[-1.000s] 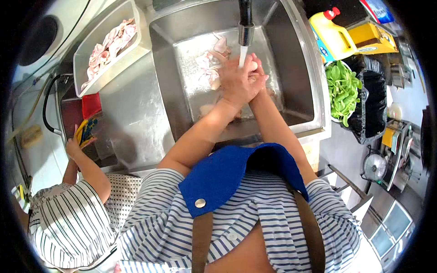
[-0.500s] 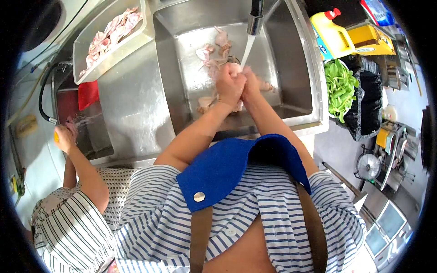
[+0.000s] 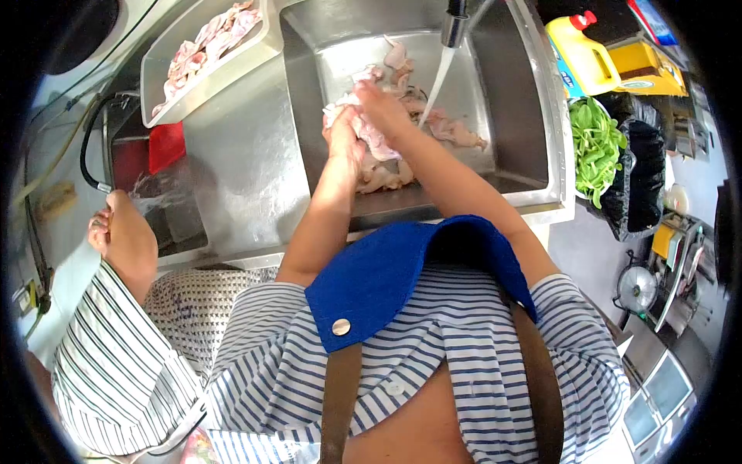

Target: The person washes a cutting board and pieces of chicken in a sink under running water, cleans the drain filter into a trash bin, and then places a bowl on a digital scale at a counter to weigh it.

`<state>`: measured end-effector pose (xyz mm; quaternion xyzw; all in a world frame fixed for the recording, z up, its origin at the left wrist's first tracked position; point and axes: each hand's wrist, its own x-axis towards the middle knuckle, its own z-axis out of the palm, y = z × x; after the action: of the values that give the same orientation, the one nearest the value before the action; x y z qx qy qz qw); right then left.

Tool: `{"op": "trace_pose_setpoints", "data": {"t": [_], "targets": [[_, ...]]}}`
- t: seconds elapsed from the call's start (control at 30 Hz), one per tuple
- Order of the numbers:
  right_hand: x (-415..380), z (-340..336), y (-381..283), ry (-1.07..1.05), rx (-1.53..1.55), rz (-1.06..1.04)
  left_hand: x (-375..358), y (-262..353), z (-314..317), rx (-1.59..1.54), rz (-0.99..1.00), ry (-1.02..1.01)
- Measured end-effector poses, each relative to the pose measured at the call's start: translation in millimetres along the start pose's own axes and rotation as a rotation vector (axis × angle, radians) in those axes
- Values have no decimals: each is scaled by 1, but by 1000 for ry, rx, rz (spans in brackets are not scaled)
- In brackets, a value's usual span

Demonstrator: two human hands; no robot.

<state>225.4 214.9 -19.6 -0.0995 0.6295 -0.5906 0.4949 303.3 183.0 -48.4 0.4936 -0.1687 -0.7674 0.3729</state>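
1. Two bare hands of ours are close together over the sink [image 3: 514, 116]. Our left hand [image 3: 342, 133] is closed on a long, floppy raw meat piece [image 3: 376, 144]. Our right hand [image 3: 375, 104] is on top of it, but it is blurry, so we cannot tell if its fingers grip.

2. The running water [image 3: 437, 81] comes down from the tap [image 3: 454, 29] just beside our right arm. It does not hit our hands, so we think the tap is not rinsing our piece.

3. Our piece is in the left part of the sink, over the bottom. Its long way goes on a slant, from far and left to near and right. It looks soft and bendy, and we cannot tell which end is the front.

4. More meat pieces [image 3: 456, 130] lie about in the sink, some near our hands and some to the right.

5. A pale bin [image 3: 267, 42] sits past the left side of our sink, with pink meat strips [image 3: 202, 48] in it. Another person's hand [image 3: 99, 230] is off to our left. Green leaves [image 3: 593, 147] and a yellow jug [image 3: 576, 58] are on our right.
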Motion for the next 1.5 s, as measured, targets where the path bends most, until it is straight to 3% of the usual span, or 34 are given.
{"op": "trace_pose_setpoints", "data": {"t": [0.07,0.1,0.17,0.2,0.27,0.3,0.37,0.5,0.57,0.63,0.7,0.77,0.8,0.83,0.9,0.93,0.97,1.0,1.03,1.1,1.17,1.3,1.37,1.5], "targets": [[-2,-10,-9,-27,-90,-66,4,19,-1,-61,-34,-26],[-4,-21,-13,81,54,-28,13,26,-1,-152,77,-192],[-5,-33,-18,297,340,45,17,42,2,-241,60,-247],[-8,-31,-13,292,343,37,12,51,6,-243,51,-210],[-18,-33,3,-15,678,302,0,61,23,-284,101,-209],[-26,-29,8,-11,684,299,-8,64,32,-327,145,-201],[-37,-17,17,-434,997,452,-14,67,42,-303,213,-217],[-32,-17,-20,-184,1074,353,-25,68,42,-203,385,-257],[-13,-15,-8,-323,938,170,-35,63,42,-47,526,-355],[-9,-11,-2,-204,872,158,-38,51,31,124,481,-332],[-20,0,-15,-137,895,64,-40,41,29,387,668,-376],[-15,-7,-17,-233,906,14,-53,36,31,685,789,-332],[-7,-9,-12,-225,912,-13,-64,33,34,846,954,-293],[-1,-12,-9,-216,920,-36,-62,31,36,1302,1450,-191],[-14,-16,-14,-268,904,-1,-79,27,47,975,1279,-174],[-18,-17,-14,-234,531,-152,-81,25,49,965,1291,-154],[-14,-18,-9,-253,445,-195,-80,28,50,883,1325,-233],[-6,-18,-1,-308,517,-181,-78,34,49,806,1372,-302],[4,-14,9,-353,562,-172,-66,32,44,613,1288,-328],[6,-11,16,-352,611,-123,-66,31,40,702,1355,-222],[1,-10,9,-249,634,-26,-67,25,41,519,1230,-212],[-14,-19,-10,-59,543,147,-71,26,36,559,1171,-233],[-21,-18,2,-25,500,158,-71,23,27,742,977,-111],[-14,-9,25,-76,450,66,-49,2,7,723,1024,-34]]}}
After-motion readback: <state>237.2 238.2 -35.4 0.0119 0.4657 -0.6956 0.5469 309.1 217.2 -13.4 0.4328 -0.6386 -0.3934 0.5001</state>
